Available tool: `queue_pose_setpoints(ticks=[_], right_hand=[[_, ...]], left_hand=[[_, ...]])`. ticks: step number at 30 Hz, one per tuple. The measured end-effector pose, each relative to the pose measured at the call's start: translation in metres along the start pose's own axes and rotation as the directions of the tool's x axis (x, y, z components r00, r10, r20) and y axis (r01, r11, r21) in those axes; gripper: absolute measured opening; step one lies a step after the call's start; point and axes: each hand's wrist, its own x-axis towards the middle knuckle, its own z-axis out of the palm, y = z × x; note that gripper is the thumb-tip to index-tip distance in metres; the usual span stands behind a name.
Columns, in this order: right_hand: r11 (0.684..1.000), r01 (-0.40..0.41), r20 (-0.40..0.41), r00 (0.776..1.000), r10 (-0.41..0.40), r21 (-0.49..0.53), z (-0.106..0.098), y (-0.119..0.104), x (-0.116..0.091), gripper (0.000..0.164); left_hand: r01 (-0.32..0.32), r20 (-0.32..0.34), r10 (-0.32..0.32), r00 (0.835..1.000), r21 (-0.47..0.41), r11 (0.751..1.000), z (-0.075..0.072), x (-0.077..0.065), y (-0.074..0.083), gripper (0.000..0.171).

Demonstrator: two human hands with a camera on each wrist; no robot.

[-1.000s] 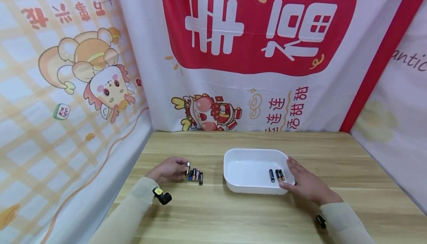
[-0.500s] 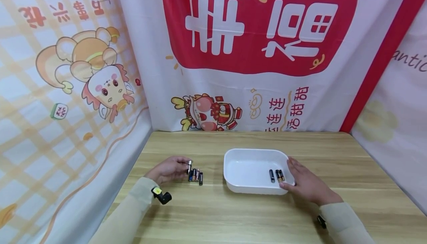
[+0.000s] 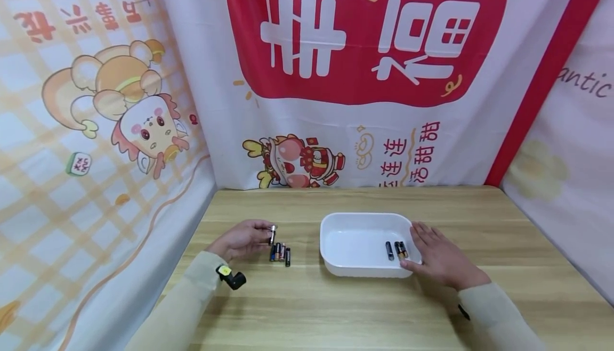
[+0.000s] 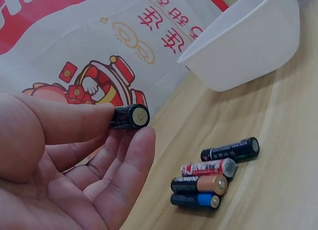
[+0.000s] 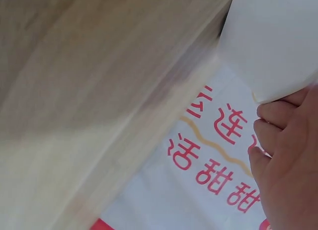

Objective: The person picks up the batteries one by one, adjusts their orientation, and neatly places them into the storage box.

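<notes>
Printed cloth hangs behind and to both sides of the work area, with a red panel, white characters and cartoon figures. The wood-grain table stands in front of it. Two pale sleeves reach in from the near edge. The white bin sits right of centre on the table. The right hand lies at its right end, thumb at the near corner and fingers extended along the far part of that end, thumb and fingers set wide apart. The left hand, well apart from the bin, holds a battery in a narrow pinch between thumb and fingers. A black wrist device shows at the left cuff. Four batteries lie side by side on the table beneath this hand: a black battery, a red-and-white battery, a copper-ended battery and a blue-banded battery. Three batteries rest inside the bin near its right end: a dark battery and, just beside it, a pair of copper-ended cells. The pinched battery is dark, its flat metal end facing the left wrist view.
</notes>
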Motion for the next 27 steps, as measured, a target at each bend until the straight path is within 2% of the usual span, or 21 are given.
queue_pose_setpoints(ticks=[5, 12, 21, 27], right_hand=[[0.999, 0.031, -0.002, 1.0, -0.031, -0.027, -0.005, -0.002, -0.001, 0.098], [0.998, 0.051, 0.017, 0.999, -0.051, -0.047, -0.008, -0.002, 0.0, 0.097], [0.995, 0.067, 0.02, 0.998, -0.066, -0.074, -0.01, 0.001, 0.0, 0.096], [0.994, 0.073, 0.012, 0.997, -0.072, -0.079, -0.006, 0.0, 0.0, 0.096]], left_hand=[[-0.019, 0.019, 0.019, 1.0, 0.008, 1.0, 0.008, 0.003, 0.009, 0.041], [-0.039, 0.047, 0.038, 0.998, 0.036, 0.999, 0.027, 0.009, 0.021, 0.038], [-0.078, 0.096, 0.069, 0.993, 0.092, 0.993, 0.064, 0.03, 0.034, 0.037], [-0.08, 0.126, 0.068, 0.99, 0.096, 0.992, 0.086, 0.044, 0.039, 0.035]])
